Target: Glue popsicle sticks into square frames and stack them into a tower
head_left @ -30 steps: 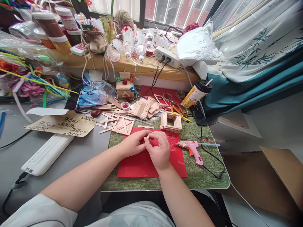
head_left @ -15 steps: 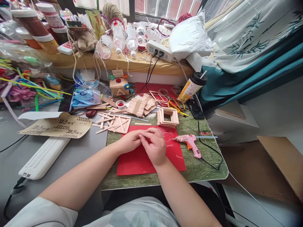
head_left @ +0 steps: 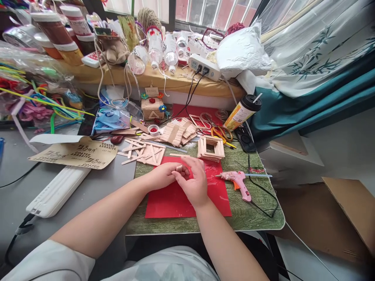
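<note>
Over the red sheet (head_left: 166, 203), my left hand (head_left: 164, 175) pinches a small ridged piece of short wooden sticks (head_left: 179, 168) side by side. My right hand (head_left: 197, 185) is beside it, fingers raised and apart, thumb close to the piece; whether it touches cannot be made out. Just past the hands stands a square stacked frame of craft sticks (head_left: 211, 148). To the right lies a pink hot glue gun (head_left: 237, 181) with a glue stick in its back. A flat craft-stick panel (head_left: 154, 153) lies beyond my left hand.
Bundled craft sticks (head_left: 172, 132), scissors (head_left: 222, 132) and a craft-stick box (head_left: 152, 108) sit toward the back. A drink cup (head_left: 241, 111) stands at the back right. Sandpaper (head_left: 79, 154) lies over a white bar-shaped device (head_left: 58, 191) at the left. The glue gun's cord (head_left: 265, 212) runs along the right edge.
My right fingers have lifted and spread away from my left hand, so the small wooden piece in my left fingertips now shows. The view has shifted slightly.
</note>
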The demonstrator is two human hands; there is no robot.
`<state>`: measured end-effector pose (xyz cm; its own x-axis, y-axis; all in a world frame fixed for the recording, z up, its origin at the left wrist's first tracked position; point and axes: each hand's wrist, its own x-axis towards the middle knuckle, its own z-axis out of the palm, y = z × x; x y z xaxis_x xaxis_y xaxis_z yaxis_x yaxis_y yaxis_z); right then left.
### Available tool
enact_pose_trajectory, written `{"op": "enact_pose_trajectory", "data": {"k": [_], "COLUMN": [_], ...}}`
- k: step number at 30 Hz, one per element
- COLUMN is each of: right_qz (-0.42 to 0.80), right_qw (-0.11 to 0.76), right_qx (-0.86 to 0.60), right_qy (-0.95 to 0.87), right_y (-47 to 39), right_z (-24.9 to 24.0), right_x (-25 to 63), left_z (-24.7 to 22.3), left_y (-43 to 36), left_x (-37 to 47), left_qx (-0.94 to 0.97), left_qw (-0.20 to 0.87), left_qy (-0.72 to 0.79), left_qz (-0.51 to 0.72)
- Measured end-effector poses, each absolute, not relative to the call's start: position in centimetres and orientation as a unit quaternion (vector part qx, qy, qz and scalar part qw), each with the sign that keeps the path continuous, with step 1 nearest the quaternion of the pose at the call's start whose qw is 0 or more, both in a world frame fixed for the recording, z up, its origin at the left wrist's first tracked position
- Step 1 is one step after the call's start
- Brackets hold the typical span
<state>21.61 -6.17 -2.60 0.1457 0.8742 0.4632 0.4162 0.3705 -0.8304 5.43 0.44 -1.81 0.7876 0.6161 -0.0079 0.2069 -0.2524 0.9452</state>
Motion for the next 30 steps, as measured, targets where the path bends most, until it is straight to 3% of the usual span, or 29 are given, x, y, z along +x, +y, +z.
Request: {"op": "enact_pose_trajectory", "data": {"k": [6, 12, 19, 30], "right_qz": [0.433, 0.381, 0.372, 0.48], "right_qw": [0.543, 0.561, 0.631, 0.632], "right_qx": [-0.43, -0.427, -0.434, -0.408], "right_qy": [-0.577, -0.598, -0.524, -0.451], "right_y": [-5.6, -5.4, -5.0, -4.8], "right_z": [-2.9, -2.3, -2.6, -2.9], "right_x": [22.1, 22.2, 22.4, 21.9], "left_z": [-1.1, -2.2, -3.1, -3.6], "left_y": [1.2, 0.9, 0.5, 1.4], "left_x": [4.3, 4.7, 5.9, 5.3], "left_qx": [0.775, 0.783, 0.631, 0.597], "left_qw": [0.573, 0.535, 0.644, 0.67], "left_qy": [0.235, 0.267, 0.262, 0.313], "left_qz": [0.125, 0.173, 0.345, 0.311]}}
